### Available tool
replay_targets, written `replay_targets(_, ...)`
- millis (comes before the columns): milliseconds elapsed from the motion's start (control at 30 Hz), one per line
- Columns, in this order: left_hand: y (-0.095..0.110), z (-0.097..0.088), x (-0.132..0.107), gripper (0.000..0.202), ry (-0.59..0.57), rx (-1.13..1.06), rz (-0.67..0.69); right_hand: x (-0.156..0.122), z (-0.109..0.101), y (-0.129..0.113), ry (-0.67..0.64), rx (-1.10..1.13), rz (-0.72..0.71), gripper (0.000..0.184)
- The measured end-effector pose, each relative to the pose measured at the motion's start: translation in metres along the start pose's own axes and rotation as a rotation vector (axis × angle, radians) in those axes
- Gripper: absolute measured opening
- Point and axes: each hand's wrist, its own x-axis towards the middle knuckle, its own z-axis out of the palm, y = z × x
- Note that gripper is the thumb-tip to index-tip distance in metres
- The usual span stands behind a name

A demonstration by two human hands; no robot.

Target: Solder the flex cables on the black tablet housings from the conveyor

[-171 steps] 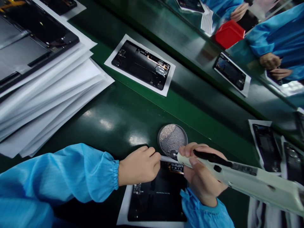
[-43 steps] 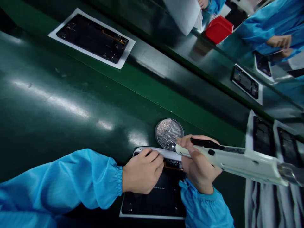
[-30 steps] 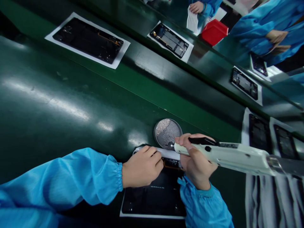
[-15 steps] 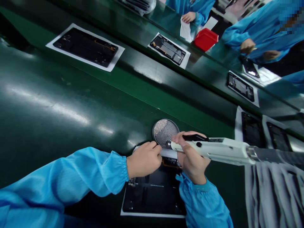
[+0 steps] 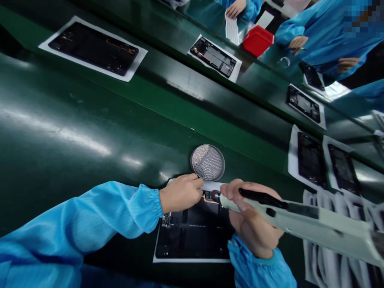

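Note:
A black opened device [image 5: 195, 236] lies on a white sheet [image 5: 192, 261] in front of me on the green bench. My right hand [image 5: 255, 224] is wrapped round a pale electric screwdriver [image 5: 300, 224], whose tip sits at the device's far edge. My left hand [image 5: 181, 194] is closed in a pinch at that same far edge, fingertips close to the driver tip; what it pinches is too small to see. Just beyond both hands sits a round metal dish [image 5: 207, 163] full of tiny screws.
More black devices on white sheets lie on the green belt [image 5: 90, 100] at far left [image 5: 91, 48], centre [image 5: 214, 57] and right [image 5: 310, 159]. A red box [image 5: 257, 41] stands at the back. Other people in blue sleeves [image 5: 315, 32] work across the belt.
The screwdriver tip has dropped from over the screw dish to the device's far edge. My left hand stays pinched beside it. The devices on the belt have drifted left.

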Motion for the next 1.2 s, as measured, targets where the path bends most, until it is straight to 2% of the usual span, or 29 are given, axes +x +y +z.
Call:
replay_targets(167, -0.007, -0.012, 0.002, 0.020, -0.143, -0.125, -0.015, -0.005, 0.002, 0.015, -0.038, -0.013, 0.040, 0.030)
replay_targets(267, -0.009, -0.016, 0.005, 0.018, -0.182, -0.145, -0.014, -0.004, 0.003, 0.018, -0.032, -0.020, 0.049, 0.030)
replay_targets(433, -0.007, -0.017, 0.006, 0.022, -0.171, -0.157, -0.028, -0.006, 0.002, 0.017, -0.040, -0.018, 0.073, 0.030)
replay_targets(867, -0.007, -0.014, 0.006, 0.018, -0.127, -0.155, -0.025, -0.008, 0.005, 0.020, -0.035, -0.050, 0.097, 0.029)
replay_targets(1100, -0.008, -0.014, 0.005, 0.020, -0.142, -0.139, -0.014, -0.005, 0.005, 0.023, -0.099, -0.048, 0.081, 0.017)
replay_targets(1200, -0.004, -0.016, 0.002, 0.023, -0.163, -0.089, -0.037, -0.009, 0.004, 0.028, -0.068, -0.117, 0.118, 0.008)
